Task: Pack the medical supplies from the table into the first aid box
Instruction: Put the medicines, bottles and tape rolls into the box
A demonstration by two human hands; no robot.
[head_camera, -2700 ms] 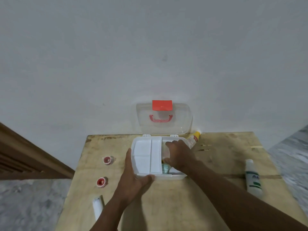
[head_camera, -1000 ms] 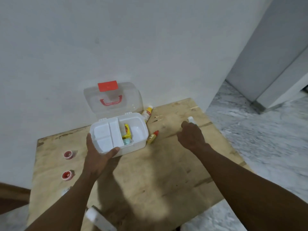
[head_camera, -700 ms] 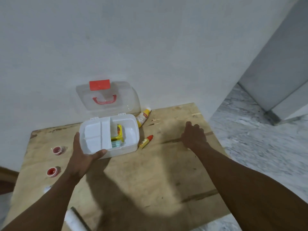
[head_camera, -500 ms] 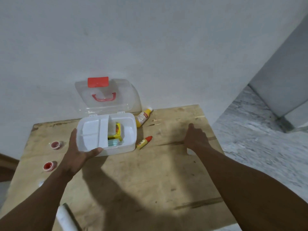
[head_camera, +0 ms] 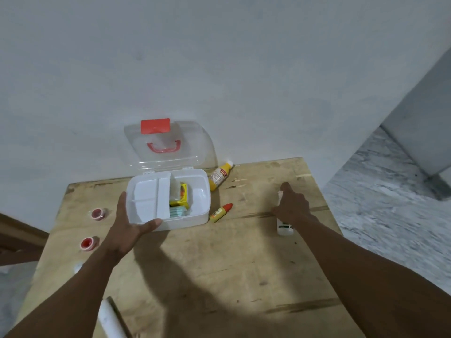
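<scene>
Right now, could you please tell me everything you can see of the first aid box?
The first aid box is white plastic and stands open at the table's far edge. Its clear lid, with red latch and handle, leans back towards the wall. A white divided tray covers its left half; a yellow carton and teal packets lie beside it. The left hand grips its front left corner.

Colours and patterns of the supplies, box and surroundings.

The first aid box [head_camera: 195,189] is seen in white, its clear lid [head_camera: 168,147] marked by a red latch [head_camera: 155,126] and a red handle [head_camera: 163,146]. A yellow packet [head_camera: 181,198] and a pale teal item [head_camera: 177,212] are shown inside. A yellow bottle [head_camera: 219,176] with a white cap, a yellow tube [head_camera: 220,212] with a red cap, two red-centred rolls [head_camera: 97,213] [head_camera: 88,243] and a white bottle [head_camera: 284,228] with green print are set on the scuffed pale wooden table [head_camera: 219,264]. The floor [head_camera: 390,203] is veined grey.
</scene>
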